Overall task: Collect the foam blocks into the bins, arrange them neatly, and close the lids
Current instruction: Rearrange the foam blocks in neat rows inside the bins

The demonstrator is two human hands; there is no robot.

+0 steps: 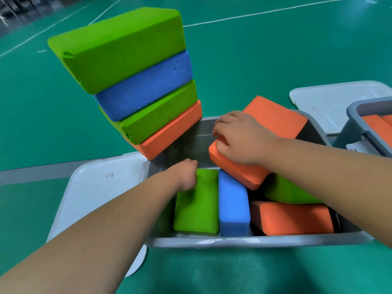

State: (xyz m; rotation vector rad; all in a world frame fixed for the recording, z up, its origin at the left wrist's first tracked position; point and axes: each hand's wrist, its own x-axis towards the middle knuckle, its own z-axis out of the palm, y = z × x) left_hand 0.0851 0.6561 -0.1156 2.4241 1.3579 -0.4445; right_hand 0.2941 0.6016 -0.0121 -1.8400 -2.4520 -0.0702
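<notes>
– Fingers point(220, 124) of the right hand point(239, 139) wrap the far end of the tilted orange block point(239, 174), which lies askew on top of the others. How do I seat it well?

– Start from the grey bin point(254, 241). Its far-left part looks unfilled, so I judge that is the slot. The stack point(137, 81) of four blocks leans at the bin's far-left corner, so mind your forearm near it. The white lid point(95, 198) lies flat at the left, out of the way.

– And the left hand point(185, 175)?

– Its fingers curl down at the far end of the green block point(197, 209), but I cannot tell whether they grip it. Use that hand to steady the green one and the blue block point(233, 206) beside it. Then level the orange one and lower it parallel to them, flush against their ends.
</notes>
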